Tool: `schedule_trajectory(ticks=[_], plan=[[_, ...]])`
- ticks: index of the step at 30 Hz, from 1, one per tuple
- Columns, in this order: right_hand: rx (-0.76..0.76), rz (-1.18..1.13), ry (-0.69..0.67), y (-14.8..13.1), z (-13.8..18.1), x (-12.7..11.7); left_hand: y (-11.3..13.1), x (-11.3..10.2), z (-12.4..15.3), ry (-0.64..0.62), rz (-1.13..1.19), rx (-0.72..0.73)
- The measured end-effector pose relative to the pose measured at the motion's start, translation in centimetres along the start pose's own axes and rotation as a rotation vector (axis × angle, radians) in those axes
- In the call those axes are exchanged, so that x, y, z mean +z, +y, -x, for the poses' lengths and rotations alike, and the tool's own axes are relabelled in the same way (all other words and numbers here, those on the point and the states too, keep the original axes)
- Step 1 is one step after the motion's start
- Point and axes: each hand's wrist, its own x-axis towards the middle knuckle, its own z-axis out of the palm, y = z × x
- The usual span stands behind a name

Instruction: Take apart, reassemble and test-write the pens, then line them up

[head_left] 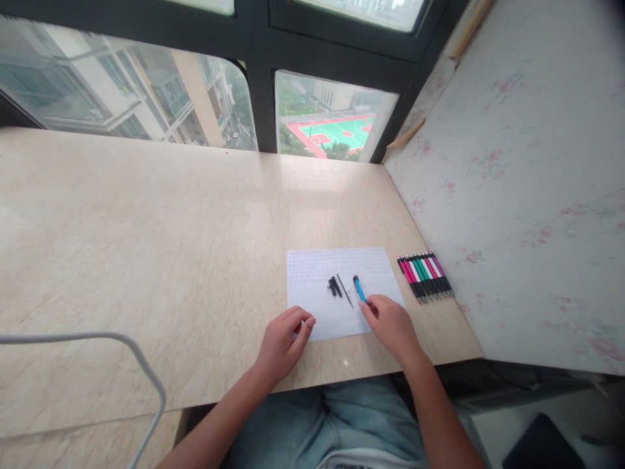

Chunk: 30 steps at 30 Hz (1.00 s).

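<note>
A blue pen barrel point(359, 286) with a black clip lies on a sheet of paper point(303, 296), pointing away from me. The fingertips of my right hand point(392, 324) pinch its near end. Just left of it are a thin dark refill point(344, 290), a small pale piece point(348, 289) that is too small to name, and a few short black pen parts point(334, 286) close together. At the sheet's lower left edge rests my left hand point(284, 340), its fingers curled in toward the thumb, with nothing visible in them.
A row of several pink, green, white and purple pens point(426, 277) lies right of the paper, by the floral wall point(493, 195). A grey cable point(117, 337) arches at the left above the marble-look tabletop point(170, 228). Dark-framed windows point(263, 98) stand behind.
</note>
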Motion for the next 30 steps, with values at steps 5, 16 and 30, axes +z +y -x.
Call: schedule_trajectory(ticks=[5,16,30], plan=[[-0.047,0.051,0.004,0.0,-0.6,-0.1,0.2,0.0,-0.1,0.0,-0.005,-0.007],[-0.026,-0.224,0.168,-0.4,0.3,-1.1,0.1,0.1,0.2,0.015,0.071,-0.016],[-0.163,-0.708,0.063,-5.3,4.1,4.9,2.2,2.5,0.9,-0.213,0.297,-0.093]])
